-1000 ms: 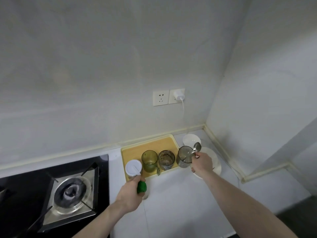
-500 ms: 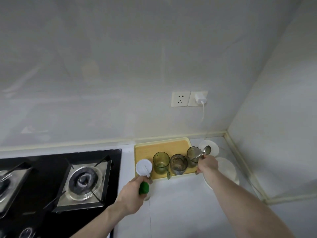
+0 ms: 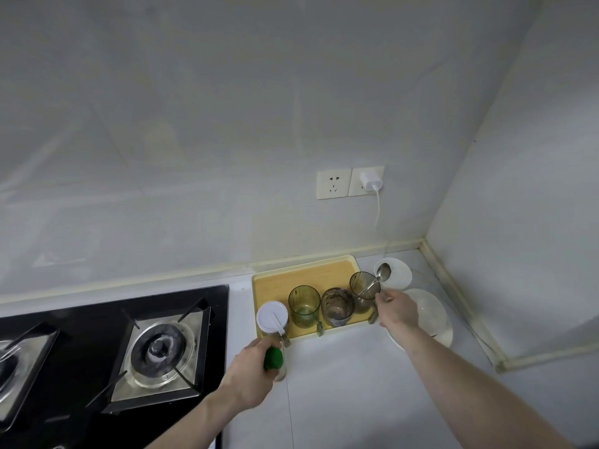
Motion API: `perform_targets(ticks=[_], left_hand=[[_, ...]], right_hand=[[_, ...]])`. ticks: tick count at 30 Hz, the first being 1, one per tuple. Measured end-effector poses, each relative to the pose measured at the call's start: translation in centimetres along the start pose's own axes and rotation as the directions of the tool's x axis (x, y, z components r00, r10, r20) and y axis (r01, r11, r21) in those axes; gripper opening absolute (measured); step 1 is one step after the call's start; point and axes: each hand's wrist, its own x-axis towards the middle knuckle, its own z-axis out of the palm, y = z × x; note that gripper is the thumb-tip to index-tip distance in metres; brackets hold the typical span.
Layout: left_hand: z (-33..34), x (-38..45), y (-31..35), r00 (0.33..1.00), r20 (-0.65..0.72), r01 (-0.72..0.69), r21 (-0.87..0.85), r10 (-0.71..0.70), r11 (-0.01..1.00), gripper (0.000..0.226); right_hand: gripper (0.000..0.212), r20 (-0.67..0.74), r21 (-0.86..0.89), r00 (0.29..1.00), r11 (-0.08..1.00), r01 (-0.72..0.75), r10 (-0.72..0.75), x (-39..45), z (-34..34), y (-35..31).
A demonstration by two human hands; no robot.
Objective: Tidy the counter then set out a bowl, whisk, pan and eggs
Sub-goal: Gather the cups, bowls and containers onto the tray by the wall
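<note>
Tidying is underway: the right hand (image 3: 397, 311) pinches a spoon (image 3: 380, 277) at lower right, and the left hand (image 3: 252, 371) grips a green-capped bottle (image 3: 274, 359). No whisk, pan or eggs are visible on the surface (image 3: 340, 384) yet.

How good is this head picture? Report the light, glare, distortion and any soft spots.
Head view: light is dim, flat and grey, shadows faint; no harsh glare, only a dull sheen on the stove burner; wide-angle lens bows the counter edge and wall lines; left hand and right hand look slightly soft; glasses on the yellow tray stay readable.
</note>
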Motion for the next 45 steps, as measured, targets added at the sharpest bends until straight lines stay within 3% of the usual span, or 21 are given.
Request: perform_targets(ticks=[5,13,16,25,33,38,41,45], left_hand=[[-0.4,-0.2,-1.6,0.999,-0.010,0.030,0.002,-0.030,1.000,0.038],[-2.0,0.4,-4.4,0.992,-0.043,0.119,0.059,-0.117,0.991,0.039],[-2.3,0.8,-5.6,0.988,-0.043,0.153,0.087,-0.149,0.984,0.038],[-2.8,2.7,-6.2,0.981,-0.067,0.186,0.033,-0.183,0.982,0.048],[-1.6,0.7,-6.8,0.980,-0.121,0.145,-0.084,-0.155,0.986,0.069],[-0.8,-4.7,-7.8,0.974,-0.206,0.045,-0.226,-0.092,0.973,0.062],[-0.4,-9.8,-8.0,0.969,-0.230,0.034,-0.258,-0.096,0.966,0.061],[-0.2,-18.3,-9.3,0.944,-0.270,0.123,-0.245,-0.189,0.962,0.057]], right_hand=[[0.041,0.044,0.069,0.999,0.998,0.009,-0.012,-1.6,-0.8,2.3],[0.027,-0.074,0.013,0.996,0.998,0.057,-0.056,-7.3,-0.2,2.9],[0.028,-0.022,0.040,0.998,0.997,0.062,-0.061,-10.1,1.2,3.4],[0.040,0.236,-0.144,0.964,0.977,0.159,-0.122,-16.5,3.1,3.4],[0.047,0.442,-0.177,0.890,0.961,0.212,-0.115,-19.9,3.5,2.2],[0.050,0.503,-0.171,0.835,0.922,0.348,-0.222,-22.9,4.2,0.0],[0.052,0.565,-0.139,0.771,0.888,0.438,-0.292,-24.7,4.7,-1.8],[0.051,0.668,-0.058,0.648,0.842,0.536,-0.366,-28.3,6.4,-3.4]])
